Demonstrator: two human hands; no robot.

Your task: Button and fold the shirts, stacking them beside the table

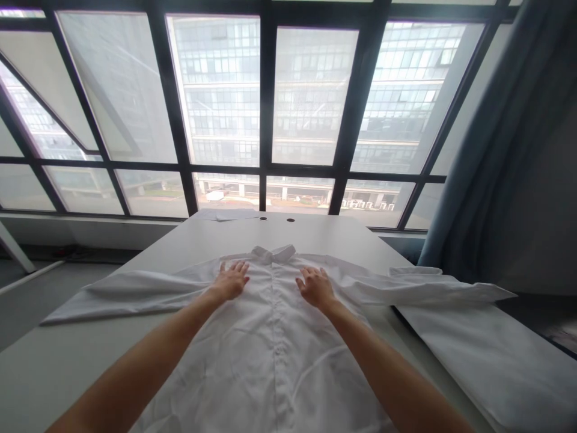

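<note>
Both forearms reach over a white button-up shirt (270, 343) spread on the table (54, 361), left hand (232, 279) and right hand (315, 287) pressing flat, fingers open, gripping nothing, just below its collar (273, 253), another white cloth (487, 355) lying right of them.

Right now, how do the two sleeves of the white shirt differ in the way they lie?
The left sleeve lies wholly on the table, and its cuff end stays on the tabletop. The right sleeve reaches past the table edge, so its cuff end rests on a white cloth beside the table. Both are white, spread straight out sideways and flat, and neither hand touches them.
</note>
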